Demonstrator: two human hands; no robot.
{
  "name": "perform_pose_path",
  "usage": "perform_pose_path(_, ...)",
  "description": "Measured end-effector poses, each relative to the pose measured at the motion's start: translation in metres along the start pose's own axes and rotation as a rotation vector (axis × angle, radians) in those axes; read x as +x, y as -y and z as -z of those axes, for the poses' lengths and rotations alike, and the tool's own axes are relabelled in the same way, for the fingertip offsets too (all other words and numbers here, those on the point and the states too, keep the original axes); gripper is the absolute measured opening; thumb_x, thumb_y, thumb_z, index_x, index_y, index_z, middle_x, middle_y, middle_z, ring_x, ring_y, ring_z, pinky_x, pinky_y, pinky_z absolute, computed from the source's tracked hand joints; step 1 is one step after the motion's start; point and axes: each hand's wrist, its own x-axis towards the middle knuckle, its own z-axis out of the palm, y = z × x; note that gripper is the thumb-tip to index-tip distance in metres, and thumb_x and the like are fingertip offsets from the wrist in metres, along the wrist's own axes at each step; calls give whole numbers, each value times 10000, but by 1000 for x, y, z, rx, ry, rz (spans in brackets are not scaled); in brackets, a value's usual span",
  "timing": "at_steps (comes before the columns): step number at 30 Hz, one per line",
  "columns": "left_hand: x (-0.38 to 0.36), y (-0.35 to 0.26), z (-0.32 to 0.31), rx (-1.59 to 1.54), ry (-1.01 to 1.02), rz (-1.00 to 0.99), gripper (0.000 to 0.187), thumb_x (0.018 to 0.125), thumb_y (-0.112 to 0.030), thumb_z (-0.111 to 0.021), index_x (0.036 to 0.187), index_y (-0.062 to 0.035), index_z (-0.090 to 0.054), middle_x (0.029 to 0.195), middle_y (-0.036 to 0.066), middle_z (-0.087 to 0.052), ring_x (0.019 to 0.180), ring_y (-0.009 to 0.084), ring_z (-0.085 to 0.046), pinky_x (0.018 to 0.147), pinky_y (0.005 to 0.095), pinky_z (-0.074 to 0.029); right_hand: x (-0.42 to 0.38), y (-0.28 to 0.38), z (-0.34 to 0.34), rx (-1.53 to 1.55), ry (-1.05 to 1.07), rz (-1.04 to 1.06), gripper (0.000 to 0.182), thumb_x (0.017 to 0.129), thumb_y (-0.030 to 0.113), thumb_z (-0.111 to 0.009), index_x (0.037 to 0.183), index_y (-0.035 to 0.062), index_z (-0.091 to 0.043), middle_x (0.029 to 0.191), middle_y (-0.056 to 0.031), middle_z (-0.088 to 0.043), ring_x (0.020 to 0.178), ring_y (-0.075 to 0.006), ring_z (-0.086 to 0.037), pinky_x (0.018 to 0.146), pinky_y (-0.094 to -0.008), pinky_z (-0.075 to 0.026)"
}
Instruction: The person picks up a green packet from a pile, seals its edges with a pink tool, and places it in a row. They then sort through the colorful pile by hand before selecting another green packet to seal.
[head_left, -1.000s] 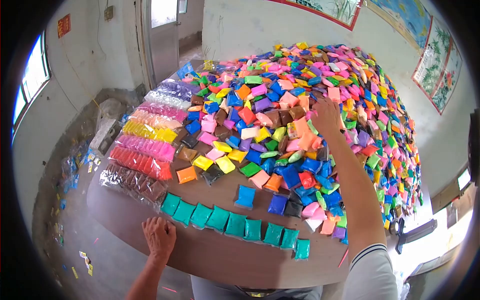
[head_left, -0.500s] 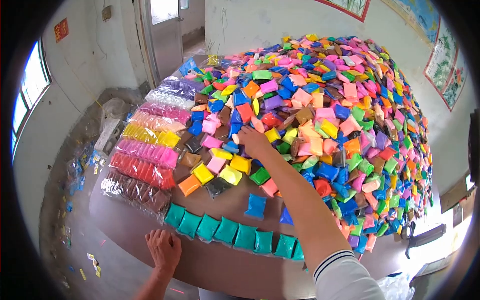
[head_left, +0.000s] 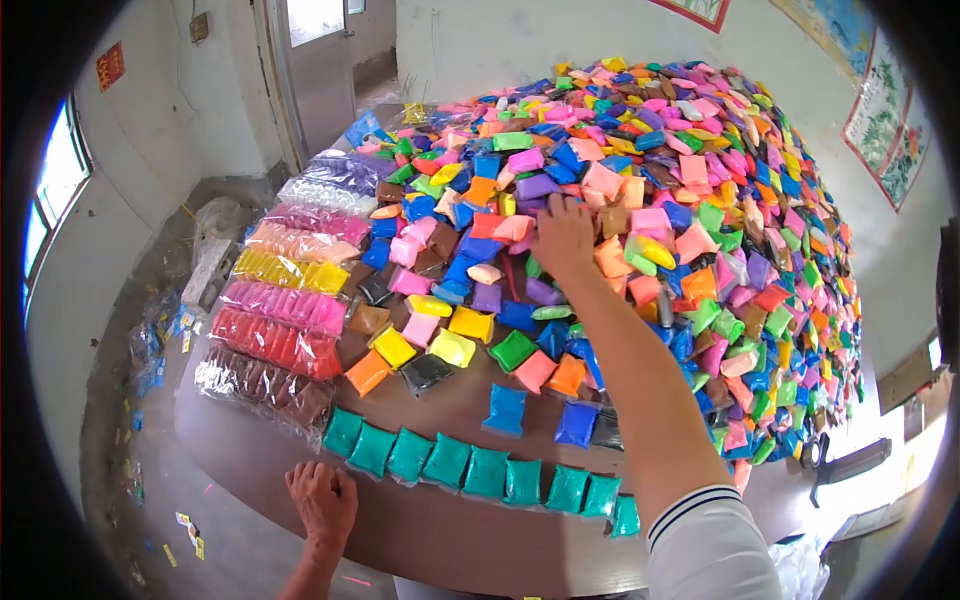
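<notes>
My right hand [head_left: 564, 238] reaches into the big heap of small coloured packets [head_left: 690, 180], fingers bent down among them. Its fingertips are hidden, so whether it grips a packet does not show. Close to its fingers lie a coral packet [head_left: 515, 229] and a purple packet [head_left: 536, 186]. Curled into a loose fist, my left hand [head_left: 322, 502] rests at the table's front edge with nothing visible in it. Just beyond it runs a row of teal packets [head_left: 446, 459]. A single blue packet [head_left: 506, 410] lies behind that row.
Clear bags of same-coloured packets line the table's left side, among them brown [head_left: 262, 386], red [head_left: 275, 342] and yellow [head_left: 290, 270] ones. A black-handled object [head_left: 850, 465] sits at the right edge. Litter [head_left: 150, 345] lies on the floor at left.
My right hand has moved right and farther back over the heap. Packets around it have shifted, and a purple one now shows near the middle. My left hand stays at the edge.
</notes>
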Motion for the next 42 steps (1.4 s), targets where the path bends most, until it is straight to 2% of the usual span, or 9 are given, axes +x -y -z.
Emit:
perform_pose_path(2,3,4,-2,16,-30,-35,231,764,-89,-611,648,-62,-413,671,109,-465,738,316,-496,725,446,-361,8,-33,-2,56,-313,21,240,728,190,-667,937,72,-672,1060,-124,-643,995,-339,-597,862,-465,-488)
perform_pose_path(5,-10,2,1,4,24,-19,230,776,-88,-607,651,-61,-415,683,117,-468,744,318,-496,731,445,-365,8,-93,34,265,72,-78,338,705,201,-744,978,25,-652,832,-153,-678,811,-322,-681,772,-421,-542)
perform_pose_path(10,-2,3,-3,-4,-28,-18,225,791,-80,-601,661,-58,-419,693,117,-476,750,319,-499,733,446,-367,-10,-139,63,1333,35,-304,478,869,50,-632,1342,31,-563,1075,-72,-683,917,-190,-658,859,-314,-527)
perform_pose_path(13,-2,2,-4,-12,-45,-30,212,793,-84,-601,671,-51,-431,703,118,-490,756,326,-503,737,450,-372,-32,-160,106,1655,298,-439,493,900,27,-601,1387,34,-526,1050,-40,-669,866,-182,-671,733,-335,-554)
perform_pose_path(18,-5,5,-3,10,-37,-56,192,810,-111,-585,689,-38,-455,718,126,-507,764,339,-510,748,454,-377,-75,-149,167,1905,284,-503,384,955,59,-555,1339,63,-565,1112,-67,-677,954,-167,-665,809,-308,-558)
perform_pose_path(26,-6,3,-3,59,-29,-57,181,822,-127,-581,693,-42,-487,724,126,-540,770,328,-535,741,450,-383,-151,-120,188,1514,301,-580,345,925,53,-531,1251,66,-644,1122,-77,-692,980,-193,-670,827,-344,-555)
perform_pose_path(29,-4,7,-6,70,-37,-63,180,824,-128,-582,692,-43,-493,726,124,-552,769,327,-541,741,450,-385,-179,-126,167,823,146,-267,359,879,68,-574,1228,63,-656,1125,-132,-689,956,-248,-679,790,-363,-548)
perform_pose_path(34,-4,3,-4,64,-55,-59,177,818,-125,-582,685,-48,-495,726,124,-558,783,323,-547,743,451,-385,-204,-117,154,337,-240,-76,273,845,117,-648,1105,35,-644,1195,-190,-606,1119,-424,-545,979,-498,-444)
perform_pose_path(42,-5,3,-4,47,-62,-30,177,797,-122,-595,672,-61,-485,701,114,-542,790,317,-547,757,446,-386,-210,-88,134,151,17,-191,451,887,277,-650,1256,40,-543,1350,-320,-430,1230,-469,-465,955,-514,-463)
